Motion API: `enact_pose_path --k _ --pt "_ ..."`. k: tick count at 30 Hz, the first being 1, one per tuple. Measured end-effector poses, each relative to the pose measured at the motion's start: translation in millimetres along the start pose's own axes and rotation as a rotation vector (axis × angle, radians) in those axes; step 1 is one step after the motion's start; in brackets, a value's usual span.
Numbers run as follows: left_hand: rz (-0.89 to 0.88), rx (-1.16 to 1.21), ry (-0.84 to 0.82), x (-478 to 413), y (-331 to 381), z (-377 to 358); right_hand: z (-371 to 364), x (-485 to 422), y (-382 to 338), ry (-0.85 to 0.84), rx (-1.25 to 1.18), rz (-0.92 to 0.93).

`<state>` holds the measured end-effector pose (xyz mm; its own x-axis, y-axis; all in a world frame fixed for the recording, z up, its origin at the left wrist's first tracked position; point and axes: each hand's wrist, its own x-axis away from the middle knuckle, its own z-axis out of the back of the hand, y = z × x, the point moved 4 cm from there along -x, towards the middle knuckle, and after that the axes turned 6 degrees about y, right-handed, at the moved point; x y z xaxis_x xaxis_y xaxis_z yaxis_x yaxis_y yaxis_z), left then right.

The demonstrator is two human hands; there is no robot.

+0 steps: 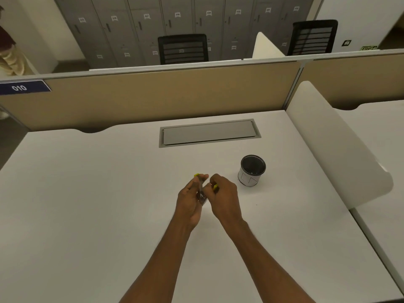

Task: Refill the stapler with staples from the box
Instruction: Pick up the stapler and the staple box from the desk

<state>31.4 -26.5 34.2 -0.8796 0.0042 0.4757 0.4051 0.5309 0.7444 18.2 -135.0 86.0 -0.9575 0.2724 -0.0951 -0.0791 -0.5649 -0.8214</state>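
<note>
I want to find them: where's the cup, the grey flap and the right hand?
cup (248,179): head view, white side wall.
grey flap (208,133): head view, lid's middle.
right hand (226,194): head view, back of hand.

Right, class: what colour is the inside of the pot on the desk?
Black inside the pot; its outer wall is white. Head view shows it.

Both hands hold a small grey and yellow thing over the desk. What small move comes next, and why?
Probably the right hand should pull the stapler open while the left hand steadies it: both pinch it above the desk, the right at its yellow end.
</note>
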Motion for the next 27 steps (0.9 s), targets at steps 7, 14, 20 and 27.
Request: enact_pose_path --k 7,14,20,27 --pt "0.023 0.172 0.003 -17.6 21.0 3.0 13.5 21.2 10.6 0.088 -0.179 -0.052" --pt "0.086 0.344 -0.077 -22.2 22.5 -1.5 14.3 41.9 12.6 0.143 -0.255 -0.070" --pt "0.132 0.312 -0.130 -14.5 18.7 2.9 30.8 49.7 15.9 0.242 -0.322 -0.096" --pt "0.269 0.376 -0.128 4.3 18.3 13.3 50.9 28.5 23.3 0.187 -0.488 -0.162"
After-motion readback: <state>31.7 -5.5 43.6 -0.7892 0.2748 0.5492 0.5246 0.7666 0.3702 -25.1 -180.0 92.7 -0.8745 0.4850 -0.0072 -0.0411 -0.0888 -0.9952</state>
